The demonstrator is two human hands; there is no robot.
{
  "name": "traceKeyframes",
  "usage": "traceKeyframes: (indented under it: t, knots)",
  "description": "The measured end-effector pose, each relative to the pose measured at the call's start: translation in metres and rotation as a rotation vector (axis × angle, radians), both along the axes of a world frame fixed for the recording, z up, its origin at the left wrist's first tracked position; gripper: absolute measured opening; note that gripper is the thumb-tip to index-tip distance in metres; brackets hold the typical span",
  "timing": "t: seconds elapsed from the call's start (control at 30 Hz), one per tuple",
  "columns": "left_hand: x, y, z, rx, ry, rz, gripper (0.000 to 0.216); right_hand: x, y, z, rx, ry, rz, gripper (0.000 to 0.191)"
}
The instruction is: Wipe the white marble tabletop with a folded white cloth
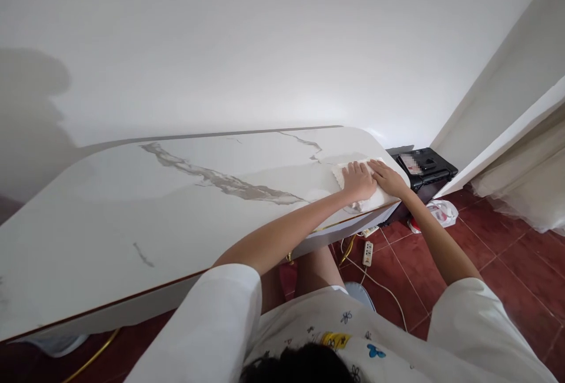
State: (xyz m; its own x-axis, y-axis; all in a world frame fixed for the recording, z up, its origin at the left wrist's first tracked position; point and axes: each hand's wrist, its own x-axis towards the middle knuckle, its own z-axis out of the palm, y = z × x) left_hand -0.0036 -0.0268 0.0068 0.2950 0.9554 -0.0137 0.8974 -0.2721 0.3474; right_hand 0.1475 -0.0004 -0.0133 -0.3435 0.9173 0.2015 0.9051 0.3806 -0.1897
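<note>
Left hand and right hand lie spread flat on my white, scallop-edged cloth, likely distributing pressure, at the white, grey-veined, round-cornered counter's right end.

1. a plain white wall across the back — a soft dark shadow falls on its left part.
2. a black case near the foot of the wall, at the right, with a blurred-out patch on its top.
3. a crumpled white plastic bag just beside the case, something red showing at its edge.
4. a dark red tiled floor with pale joint lines.
5. a white power strip lying on the tiles — a white cable curves nearby.
6. a pale, sheer curtain hanging at the right edge.
</note>
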Motion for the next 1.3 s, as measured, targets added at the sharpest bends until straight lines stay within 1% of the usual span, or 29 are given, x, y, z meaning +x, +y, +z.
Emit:
traceKeyframes:
  t: [0.07, 0.1, 0.23, 0.3, 0.43, 0.57, 0.83, 0.97, 1.1, 1.2, 1.3]
  knots:
    - [0.001, 0.017, 0.002, -0.024, -0.005, 0.048, 0.063, -0.005, 0.015, 0.0, 0.012, 0.001, -0.013, 0.05]
    - [0.0, 0.027, 0.002, -0.01, -0.009, 0.072, 0.062, -0.009, 0.023, 0.001, 0.02, 0.006, -0.018, 0.05]
    - [-0.01, 0.067, -0.002, 0.131, -0.019, 0.096, 0.054, -0.027, 0.06, 0.007, 0.022, -0.002, -0.037, 0.051]
    - [-0.016, 0.085, -0.004, 0.159, -0.013, 0.096, 0.051, -0.035, 0.078, 0.01, 0.001, -0.018, -0.04, 0.051]
    - [-0.026, 0.116, -0.005, 0.175, -0.008, 0.118, 0.047, -0.047, 0.111, 0.014, -0.044, -0.004, -0.041, 0.052]
    - [-0.033, 0.142, -0.006, 0.166, -0.018, 0.147, 0.046, -0.054, 0.141, 0.012, -0.083, 0.052, -0.043, 0.052]
    - [-0.047, 0.196, -0.012, 0.176, -0.015, 0.209, 0.048, -0.07, 0.198, 0.009, -0.085, 0.129, -0.013, 0.05]
    - [-0.056, 0.217, -0.013, 0.178, -0.017, 0.221, 0.049, -0.08, 0.219, 0.01, -0.102, 0.115, -0.006, 0.051]
    - [-0.059, 0.232, -0.014, 0.198, -0.008, 0.23, 0.047, -0.084, 0.237, 0.007, -0.109, 0.127, -0.005, 0.051]
    - [-0.055, 0.237, -0.015, 0.215, 0.007, 0.249, 0.048, -0.079, 0.249, 0.003, -0.106, 0.154, 0.027, 0.05]
    - [-0.045, 0.239, -0.015, 0.226, 0.004, 0.255, 0.051, -0.068, 0.256, 0.001, -0.103, 0.173, 0.043, 0.05]
